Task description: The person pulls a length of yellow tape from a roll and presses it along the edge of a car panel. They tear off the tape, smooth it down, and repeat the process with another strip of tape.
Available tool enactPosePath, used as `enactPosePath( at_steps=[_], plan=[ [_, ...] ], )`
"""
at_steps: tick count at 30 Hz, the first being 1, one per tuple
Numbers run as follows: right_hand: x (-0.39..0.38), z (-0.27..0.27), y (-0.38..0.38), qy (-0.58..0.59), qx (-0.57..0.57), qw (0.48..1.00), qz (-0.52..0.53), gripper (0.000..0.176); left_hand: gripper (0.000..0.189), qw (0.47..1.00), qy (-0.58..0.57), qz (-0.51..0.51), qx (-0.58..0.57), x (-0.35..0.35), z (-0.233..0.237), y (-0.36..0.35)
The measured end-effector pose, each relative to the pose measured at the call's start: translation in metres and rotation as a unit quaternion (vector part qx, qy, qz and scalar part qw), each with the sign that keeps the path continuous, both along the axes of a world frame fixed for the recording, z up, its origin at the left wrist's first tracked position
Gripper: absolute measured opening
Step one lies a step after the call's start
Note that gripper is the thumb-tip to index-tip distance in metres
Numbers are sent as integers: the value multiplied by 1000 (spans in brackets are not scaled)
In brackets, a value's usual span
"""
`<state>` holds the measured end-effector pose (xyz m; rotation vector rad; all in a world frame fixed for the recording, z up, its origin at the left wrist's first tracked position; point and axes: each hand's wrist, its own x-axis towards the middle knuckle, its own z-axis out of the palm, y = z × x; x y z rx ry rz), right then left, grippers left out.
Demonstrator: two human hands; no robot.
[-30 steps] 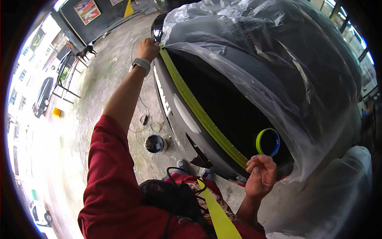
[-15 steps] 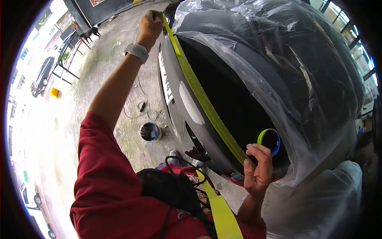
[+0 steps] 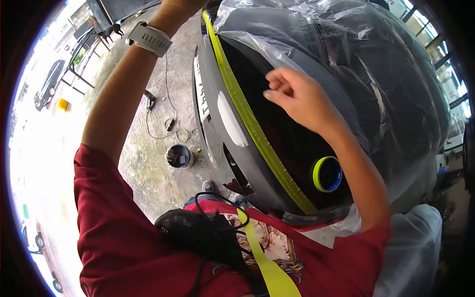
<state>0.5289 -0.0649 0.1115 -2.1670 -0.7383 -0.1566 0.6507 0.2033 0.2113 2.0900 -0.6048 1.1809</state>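
Note:
A strip of yellow-green tape runs along the edge of the grey car panel, beside the dark glass. My left hand is at the top edge of the view, close to the strip's far end; its fingers are cut off. Over the dark glass hangs my right hand, fingers curled loosely with thumb and fingertips apart and nothing between them. A roll of tape, yellow-green outside and blue inside, rests on the glass near the strip's near end. Clear plastic sheeting covers the car beyond.
Below, a bucket stands on the concrete floor near a cable and a tool. A yellow strip hangs at my chest beside a black mesh item. Plastic-covered bulk lies at the lower right.
My right hand has left the near end of the tape strip and moved up and away over the glass. My left hand has moved up, partly out of view.

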Motion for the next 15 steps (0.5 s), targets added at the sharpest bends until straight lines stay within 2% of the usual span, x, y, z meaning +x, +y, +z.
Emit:
enactPosePath(
  at_steps=[2,4,5,6,7,9,11,13,15],
  plan=[
    [37,-9,22,57,-24,998,-8,35,18,1000,-7,17,-12,6,-6,5],
    [65,-18,40,76,-27,997,-7,36,15,995,-4,91,-40,31,-38,26],
    [77,-23,48,98,-29,995,-10,38,15,995,-6,96,-40,40,-54,44],
    [88,-29,55,96,-28,995,-5,38,27,977,170,81,-98,47,-71,65],
    [99,-34,61,102,-33,994,-10,38,39,926,339,63,-154,54,-89,79],
    [111,-37,70,105,-35,994,-16,38,47,866,401,40,-295,61,-135,86],
    [120,-36,76,124,-28,992,-14,38,56,844,439,15,-307,68,-155,84],
    [125,-36,78,122,-25,992,-6,39,49,845,445,-2,-297,83,-162,82],
    [124,-38,78,125,-24,992,3,39,43,881,423,52,-205,88,-161,62]
  ],
)
